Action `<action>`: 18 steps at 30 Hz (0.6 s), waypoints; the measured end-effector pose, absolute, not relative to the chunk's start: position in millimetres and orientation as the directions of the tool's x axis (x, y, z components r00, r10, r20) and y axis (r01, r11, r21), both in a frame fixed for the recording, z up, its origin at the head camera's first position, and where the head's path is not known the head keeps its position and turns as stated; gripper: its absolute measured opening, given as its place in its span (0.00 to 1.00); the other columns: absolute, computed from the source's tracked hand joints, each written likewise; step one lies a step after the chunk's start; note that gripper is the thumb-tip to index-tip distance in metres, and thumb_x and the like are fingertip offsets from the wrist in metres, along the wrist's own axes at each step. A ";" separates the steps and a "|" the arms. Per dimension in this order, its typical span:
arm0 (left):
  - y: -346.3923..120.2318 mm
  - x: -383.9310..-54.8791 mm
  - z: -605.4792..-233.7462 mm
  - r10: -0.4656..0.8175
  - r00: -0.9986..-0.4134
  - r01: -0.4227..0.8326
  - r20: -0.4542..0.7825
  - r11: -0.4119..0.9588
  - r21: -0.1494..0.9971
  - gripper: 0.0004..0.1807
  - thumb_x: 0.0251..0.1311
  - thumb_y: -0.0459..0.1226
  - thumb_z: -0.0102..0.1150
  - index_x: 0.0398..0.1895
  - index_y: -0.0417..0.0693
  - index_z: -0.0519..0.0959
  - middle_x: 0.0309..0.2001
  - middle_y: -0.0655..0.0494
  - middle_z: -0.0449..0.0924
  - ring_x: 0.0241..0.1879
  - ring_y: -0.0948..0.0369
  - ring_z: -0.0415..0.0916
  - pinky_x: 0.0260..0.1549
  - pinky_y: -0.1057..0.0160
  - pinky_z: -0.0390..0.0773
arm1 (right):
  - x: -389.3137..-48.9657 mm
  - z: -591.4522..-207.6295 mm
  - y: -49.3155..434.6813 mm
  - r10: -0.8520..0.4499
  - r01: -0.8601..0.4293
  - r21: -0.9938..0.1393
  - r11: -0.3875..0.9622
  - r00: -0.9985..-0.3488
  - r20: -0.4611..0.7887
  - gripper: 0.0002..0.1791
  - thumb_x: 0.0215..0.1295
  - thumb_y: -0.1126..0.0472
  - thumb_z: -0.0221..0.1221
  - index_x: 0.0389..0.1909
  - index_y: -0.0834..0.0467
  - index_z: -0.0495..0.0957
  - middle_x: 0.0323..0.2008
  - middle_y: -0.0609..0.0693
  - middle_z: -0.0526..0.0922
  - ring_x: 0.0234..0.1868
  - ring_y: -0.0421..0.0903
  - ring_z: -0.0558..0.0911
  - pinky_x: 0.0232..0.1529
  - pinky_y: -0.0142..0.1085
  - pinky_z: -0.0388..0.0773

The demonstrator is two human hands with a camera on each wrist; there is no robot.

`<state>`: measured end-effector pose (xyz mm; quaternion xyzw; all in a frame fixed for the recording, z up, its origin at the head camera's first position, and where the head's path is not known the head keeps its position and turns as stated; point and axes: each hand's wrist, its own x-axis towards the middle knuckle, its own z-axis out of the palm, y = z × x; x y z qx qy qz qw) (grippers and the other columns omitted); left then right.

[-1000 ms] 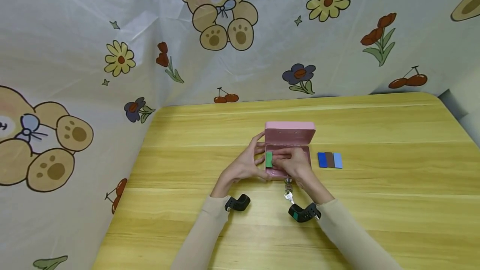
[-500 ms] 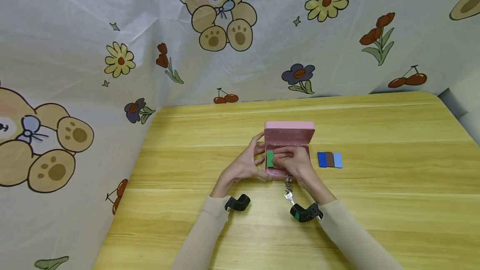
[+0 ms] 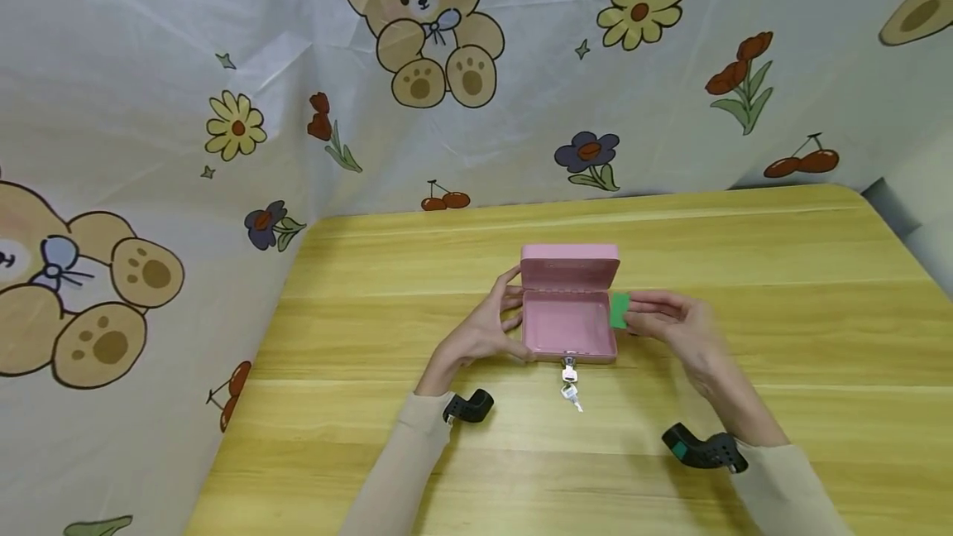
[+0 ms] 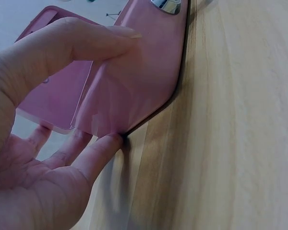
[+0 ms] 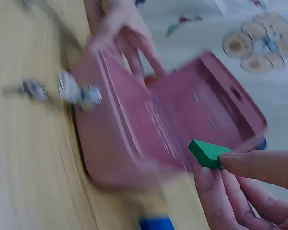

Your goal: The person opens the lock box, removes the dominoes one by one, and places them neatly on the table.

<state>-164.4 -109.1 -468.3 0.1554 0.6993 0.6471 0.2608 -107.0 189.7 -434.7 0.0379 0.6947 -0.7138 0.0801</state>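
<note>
A pink metal cash box stands on the table with its lid raised; its bare floor shows. My left hand holds the box by its left side; in the left wrist view the thumb lies on the front wall and fingertips touch the side wall. A small green block is pinched between the thumb and fingers of my right hand, just right of the box. Keys hang from the lock at the box's front.
A blue block shows at the lower edge of the right wrist view; the right hand covers that spot in the head view. The wooden table ends at a cloth printed with bears and flowers.
My right hand has lifted the green block out of the box and carried it right, past the box's right wall. It now hides the row of blocks there. The left hand stays put.
</note>
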 end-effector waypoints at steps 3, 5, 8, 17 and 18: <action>-109.4 -164.3 -468.3 0.554 -0.816 -0.118 -0.164 0.118 0.986 0.78 0.33 0.10 0.73 0.86 0.59 0.39 0.75 0.39 0.55 0.76 0.44 0.56 0.76 0.57 0.64 | -106.4 -441.3 222.5 -0.020 0.169 -0.985 -0.017 -0.985 -0.169 0.12 0.71 0.73 0.62 0.53 0.63 0.84 0.36 0.39 0.89 0.37 0.36 0.89 0.42 0.30 0.89; -109.6 -164.0 -468.1 0.552 -0.816 -0.122 -0.169 0.121 0.985 0.79 0.33 0.10 0.73 0.86 0.59 0.39 0.75 0.39 0.55 0.76 0.44 0.56 0.76 0.57 0.65 | -106.4 -446.0 239.9 0.009 0.185 -0.981 0.051 -0.983 -0.185 0.12 0.71 0.72 0.63 0.52 0.60 0.84 0.35 0.36 0.89 0.36 0.34 0.88 0.40 0.28 0.89; -109.9 -163.9 -468.4 0.548 -0.818 -0.128 -0.175 0.124 0.984 0.79 0.33 0.10 0.74 0.86 0.58 0.39 0.75 0.39 0.55 0.77 0.44 0.56 0.76 0.57 0.65 | -106.4 -451.6 257.9 0.046 0.234 -0.956 0.179 -0.972 -0.229 0.17 0.73 0.68 0.63 0.59 0.69 0.79 0.34 0.32 0.87 0.36 0.33 0.87 0.40 0.26 0.88; -110.0 -164.8 -467.9 0.550 -0.818 -0.120 -0.172 0.129 0.984 0.78 0.33 0.10 0.73 0.86 0.56 0.39 0.75 0.38 0.56 0.76 0.43 0.57 0.76 0.57 0.66 | -110.8 -454.2 272.6 0.041 0.336 -0.869 0.363 -0.938 -0.345 0.29 0.76 0.65 0.60 0.67 0.81 0.67 0.37 0.39 0.86 0.34 0.33 0.87 0.39 0.26 0.87; -109.9 -164.8 -467.7 0.549 -0.818 -0.118 -0.172 0.132 0.984 0.78 0.33 0.10 0.73 0.86 0.56 0.40 0.75 0.38 0.56 0.76 0.43 0.57 0.76 0.57 0.66 | -111.9 -453.7 272.3 0.035 0.334 -0.865 0.374 -0.937 -0.347 0.29 0.76 0.65 0.59 0.67 0.81 0.67 0.38 0.41 0.86 0.34 0.33 0.87 0.39 0.26 0.87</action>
